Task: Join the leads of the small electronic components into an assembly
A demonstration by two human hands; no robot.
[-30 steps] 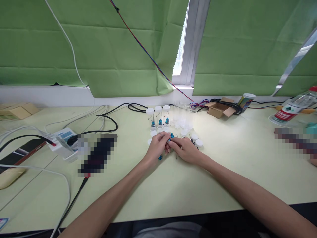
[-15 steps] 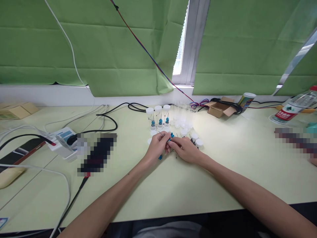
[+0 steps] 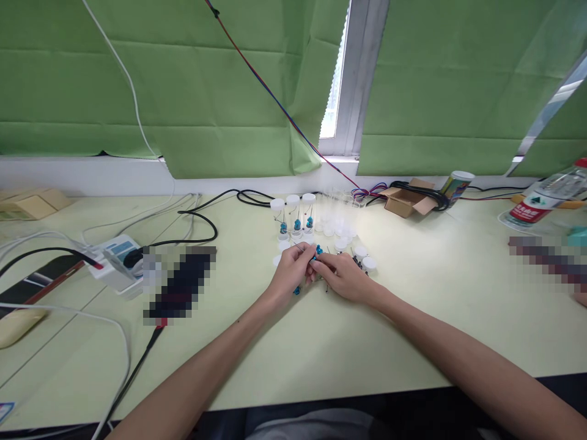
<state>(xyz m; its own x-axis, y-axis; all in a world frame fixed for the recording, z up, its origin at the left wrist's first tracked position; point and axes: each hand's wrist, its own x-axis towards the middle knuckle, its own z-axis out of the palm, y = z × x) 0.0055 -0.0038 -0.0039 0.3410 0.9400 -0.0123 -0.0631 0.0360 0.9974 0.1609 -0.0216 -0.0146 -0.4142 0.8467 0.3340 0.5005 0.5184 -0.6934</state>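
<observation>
My left hand (image 3: 292, 267) is closed in a pinch on a small shiny blue part (image 3: 319, 249) with thin wire-like stems. Against it, the fingertips of my right hand (image 3: 345, 276) are pressed together on the same part; its exact kind is too small to make out. A second blue piece (image 3: 296, 291) lies on the table just below my left hand. Behind the hands stand three capped clear vials (image 3: 297, 215), each with a blue piece and thin stems inside. White caps (image 3: 368, 264) and small black pieces (image 3: 357, 261) lie beside my right hand.
Several clear tubes (image 3: 337, 214) stand behind the hands. Farther back are an open cardboard box (image 3: 403, 203) with black cable and a can (image 3: 458, 186). A water bottle (image 3: 532, 208) is at right; a white power strip (image 3: 114, 263) with cables lies left.
</observation>
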